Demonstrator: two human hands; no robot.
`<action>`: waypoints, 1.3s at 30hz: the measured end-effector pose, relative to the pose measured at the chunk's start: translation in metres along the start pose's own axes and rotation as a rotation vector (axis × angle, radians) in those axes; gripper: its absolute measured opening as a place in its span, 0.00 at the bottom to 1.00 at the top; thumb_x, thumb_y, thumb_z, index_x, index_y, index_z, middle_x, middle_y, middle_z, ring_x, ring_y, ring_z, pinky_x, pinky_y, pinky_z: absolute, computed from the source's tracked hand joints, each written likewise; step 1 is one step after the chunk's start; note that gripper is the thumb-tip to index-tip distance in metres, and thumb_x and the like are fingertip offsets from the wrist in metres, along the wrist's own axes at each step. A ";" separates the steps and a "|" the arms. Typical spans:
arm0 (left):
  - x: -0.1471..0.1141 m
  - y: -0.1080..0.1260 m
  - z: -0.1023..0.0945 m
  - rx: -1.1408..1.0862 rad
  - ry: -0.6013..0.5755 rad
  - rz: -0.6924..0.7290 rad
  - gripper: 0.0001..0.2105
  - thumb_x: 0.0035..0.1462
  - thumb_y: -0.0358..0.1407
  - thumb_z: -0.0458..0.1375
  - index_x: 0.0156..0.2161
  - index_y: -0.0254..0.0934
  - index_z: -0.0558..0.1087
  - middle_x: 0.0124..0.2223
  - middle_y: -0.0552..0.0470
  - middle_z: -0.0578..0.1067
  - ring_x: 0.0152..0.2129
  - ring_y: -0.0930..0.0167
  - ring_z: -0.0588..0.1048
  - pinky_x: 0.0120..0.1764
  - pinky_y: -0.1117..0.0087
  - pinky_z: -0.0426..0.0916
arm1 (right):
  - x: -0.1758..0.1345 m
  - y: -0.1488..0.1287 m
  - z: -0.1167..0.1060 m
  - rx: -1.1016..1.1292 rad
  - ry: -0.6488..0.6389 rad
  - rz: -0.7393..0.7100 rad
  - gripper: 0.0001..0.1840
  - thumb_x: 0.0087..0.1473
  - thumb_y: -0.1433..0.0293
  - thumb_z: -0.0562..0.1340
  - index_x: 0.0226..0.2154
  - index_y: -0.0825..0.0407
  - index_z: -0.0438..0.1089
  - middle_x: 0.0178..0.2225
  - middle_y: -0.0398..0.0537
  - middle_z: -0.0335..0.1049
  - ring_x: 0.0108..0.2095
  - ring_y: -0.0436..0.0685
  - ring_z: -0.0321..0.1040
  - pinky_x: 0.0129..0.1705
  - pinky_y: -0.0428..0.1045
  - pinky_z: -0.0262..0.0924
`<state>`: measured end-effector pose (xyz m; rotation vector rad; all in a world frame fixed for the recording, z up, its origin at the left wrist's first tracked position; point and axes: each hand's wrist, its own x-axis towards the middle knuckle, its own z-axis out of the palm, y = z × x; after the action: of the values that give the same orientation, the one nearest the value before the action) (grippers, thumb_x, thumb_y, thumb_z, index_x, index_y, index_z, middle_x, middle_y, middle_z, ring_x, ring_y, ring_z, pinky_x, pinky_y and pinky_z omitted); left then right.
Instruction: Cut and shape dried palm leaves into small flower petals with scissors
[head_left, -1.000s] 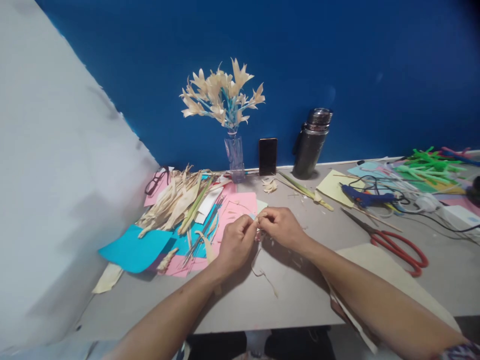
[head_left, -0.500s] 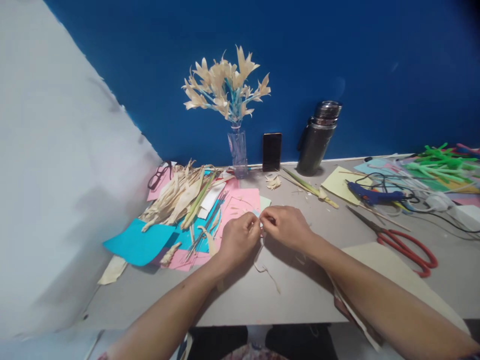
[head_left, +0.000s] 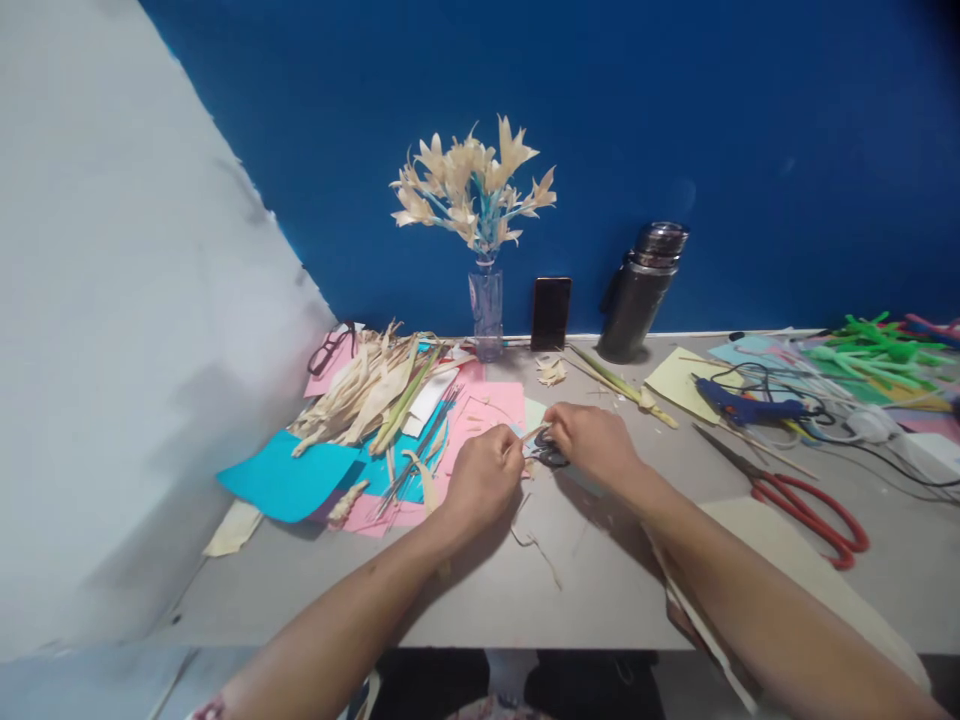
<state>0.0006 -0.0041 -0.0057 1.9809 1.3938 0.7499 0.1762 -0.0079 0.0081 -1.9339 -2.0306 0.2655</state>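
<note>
My left hand [head_left: 486, 472] is closed, its fingertips pinching one end of a thin pale strip of dried husk [head_left: 533, 433]. The strip runs across to my right hand [head_left: 592, 440], whose thumb and fingers are pinched on the other end. Right below the right fingertips lies a small dark coil [head_left: 551, 452], which looks like thread or wire. A thin stringy scrap [head_left: 541, 556] rests on the table just in front of the hands. Pink paper [head_left: 491, 403] lies beyond my left hand.
To the left is a pile of dried husks [head_left: 360, 390] on coloured paper. A bottle [head_left: 487, 310] with husk flowers, a phone [head_left: 551, 313] and a flask [head_left: 643, 295] stand along the wall. Right are red-handled scissors [head_left: 814, 515] and a blue glue gun [head_left: 750, 402].
My hands have moved apart, the right one shifting right, and the strip between them shows now. The dark coil has come into sight. The whole view has shifted slightly.
</note>
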 end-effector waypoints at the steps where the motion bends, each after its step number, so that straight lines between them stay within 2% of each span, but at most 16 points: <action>1: 0.000 -0.001 -0.001 0.005 -0.001 -0.008 0.09 0.57 0.33 0.50 0.27 0.38 0.70 0.25 0.53 0.74 0.23 0.71 0.69 0.26 0.72 0.57 | 0.000 0.002 -0.001 0.087 -0.003 -0.019 0.16 0.55 0.72 0.56 0.44 0.49 0.74 0.40 0.48 0.79 0.37 0.56 0.72 0.33 0.47 0.53; 4: 0.000 -0.002 -0.002 0.013 -0.013 0.005 0.10 0.58 0.34 0.50 0.27 0.38 0.70 0.25 0.53 0.73 0.22 0.71 0.69 0.26 0.72 0.58 | -0.003 -0.001 0.000 0.294 -0.033 -0.139 0.19 0.53 0.70 0.58 0.48 0.47 0.72 0.42 0.45 0.78 0.37 0.53 0.71 0.34 0.45 0.55; 6: 0.000 -0.003 -0.001 -0.002 -0.025 0.034 0.10 0.57 0.34 0.51 0.27 0.38 0.70 0.25 0.52 0.74 0.24 0.71 0.70 0.28 0.72 0.59 | -0.005 -0.007 0.004 0.252 -0.051 -0.168 0.12 0.55 0.68 0.58 0.39 0.47 0.75 0.36 0.44 0.78 0.34 0.54 0.71 0.32 0.46 0.53; 8: -0.001 -0.002 0.001 -0.034 -0.035 0.056 0.09 0.57 0.33 0.51 0.27 0.38 0.70 0.26 0.52 0.74 0.25 0.70 0.71 0.29 0.71 0.61 | -0.006 -0.009 0.007 0.143 -0.040 -0.158 0.12 0.55 0.68 0.57 0.30 0.48 0.76 0.30 0.45 0.78 0.31 0.54 0.70 0.31 0.47 0.50; 10: -0.001 -0.001 0.002 -0.080 -0.038 0.054 0.08 0.56 0.33 0.51 0.27 0.38 0.69 0.26 0.52 0.75 0.26 0.70 0.72 0.30 0.71 0.62 | -0.002 -0.004 0.007 0.076 -0.002 -0.128 0.11 0.54 0.67 0.57 0.29 0.49 0.76 0.29 0.46 0.77 0.30 0.55 0.70 0.30 0.47 0.49; 12: -0.001 0.002 0.001 -0.148 -0.024 0.023 0.08 0.57 0.33 0.51 0.27 0.38 0.68 0.25 0.53 0.74 0.25 0.70 0.72 0.29 0.72 0.63 | 0.005 0.006 0.004 0.118 0.060 -0.051 0.11 0.53 0.68 0.57 0.30 0.49 0.76 0.30 0.47 0.78 0.31 0.55 0.70 0.30 0.47 0.50; 14: -0.001 0.004 -0.001 -0.234 -0.007 -0.035 0.08 0.57 0.35 0.52 0.27 0.39 0.66 0.23 0.55 0.72 0.21 0.71 0.72 0.26 0.73 0.62 | 0.011 0.016 0.000 0.331 0.117 0.065 0.11 0.53 0.69 0.57 0.31 0.51 0.75 0.31 0.48 0.78 0.30 0.54 0.70 0.31 0.46 0.54; 16: 0.000 0.005 -0.002 -0.326 -0.009 -0.101 0.09 0.58 0.39 0.52 0.28 0.39 0.65 0.20 0.58 0.69 0.16 0.73 0.69 0.22 0.73 0.60 | 0.013 0.019 -0.003 0.639 0.050 0.129 0.11 0.52 0.69 0.57 0.34 0.53 0.74 0.31 0.48 0.78 0.28 0.53 0.70 0.29 0.45 0.58; 19: 0.002 0.002 -0.002 -0.434 -0.033 -0.137 0.09 0.58 0.41 0.53 0.29 0.39 0.65 0.17 0.61 0.66 0.12 0.74 0.66 0.19 0.74 0.57 | 0.008 0.007 0.002 0.926 -0.187 0.074 0.11 0.48 0.68 0.61 0.34 0.54 0.74 0.28 0.46 0.76 0.25 0.51 0.68 0.25 0.44 0.58; 21: 0.003 0.000 -0.001 -0.435 -0.031 -0.106 0.09 0.58 0.40 0.53 0.28 0.39 0.65 0.17 0.60 0.66 0.14 0.74 0.66 0.20 0.74 0.58 | 0.002 -0.005 0.008 0.982 -0.204 0.018 0.08 0.47 0.67 0.62 0.30 0.55 0.74 0.25 0.43 0.73 0.24 0.50 0.67 0.25 0.43 0.59; 25: 0.001 -0.004 0.003 -0.279 0.000 -0.014 0.13 0.59 0.40 0.52 0.25 0.38 0.66 0.19 0.57 0.68 0.19 0.73 0.67 0.23 0.73 0.58 | -0.005 -0.015 0.017 0.961 -0.078 -0.001 0.06 0.47 0.70 0.60 0.25 0.54 0.71 0.24 0.43 0.72 0.24 0.50 0.67 0.26 0.43 0.61; 29: -0.003 -0.004 0.006 -0.188 0.057 0.062 0.15 0.59 0.40 0.52 0.23 0.37 0.67 0.22 0.56 0.70 0.22 0.73 0.68 0.27 0.73 0.60 | -0.004 -0.012 0.019 0.843 -0.029 -0.024 0.06 0.46 0.72 0.58 0.24 0.54 0.70 0.23 0.43 0.73 0.26 0.51 0.69 0.27 0.44 0.60; 32: -0.005 0.000 0.006 -0.291 0.075 0.042 0.15 0.59 0.40 0.52 0.23 0.37 0.66 0.20 0.57 0.69 0.19 0.74 0.68 0.26 0.73 0.61 | -0.003 -0.012 0.018 0.939 -0.070 0.001 0.06 0.45 0.73 0.57 0.24 0.53 0.69 0.22 0.42 0.72 0.23 0.50 0.68 0.25 0.43 0.59; 35: -0.003 0.003 0.004 -0.461 -0.007 -0.063 0.10 0.58 0.37 0.52 0.26 0.37 0.68 0.18 0.59 0.68 0.14 0.75 0.66 0.21 0.74 0.60 | -0.002 -0.013 0.015 1.000 -0.127 0.031 0.07 0.45 0.74 0.56 0.23 0.54 0.70 0.21 0.41 0.71 0.20 0.48 0.65 0.23 0.42 0.56; 37: 0.000 0.002 0.003 -0.465 -0.052 -0.090 0.08 0.55 0.34 0.52 0.27 0.36 0.70 0.17 0.58 0.68 0.13 0.75 0.67 0.20 0.75 0.59 | -0.002 -0.012 0.015 0.974 -0.149 0.015 0.09 0.45 0.74 0.55 0.25 0.54 0.71 0.21 0.41 0.71 0.20 0.48 0.65 0.23 0.42 0.56; 39: 0.002 -0.002 0.001 -0.372 -0.059 -0.062 0.08 0.53 0.32 0.52 0.25 0.36 0.72 0.18 0.57 0.70 0.15 0.75 0.68 0.21 0.75 0.60 | -0.002 -0.010 0.016 0.905 -0.147 -0.009 0.10 0.46 0.74 0.55 0.26 0.54 0.72 0.21 0.42 0.72 0.21 0.49 0.66 0.24 0.43 0.56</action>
<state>0.0005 -0.0015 -0.0078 1.6510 1.1777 0.8465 0.1616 -0.0094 -0.0032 -1.3396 -1.5538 1.1218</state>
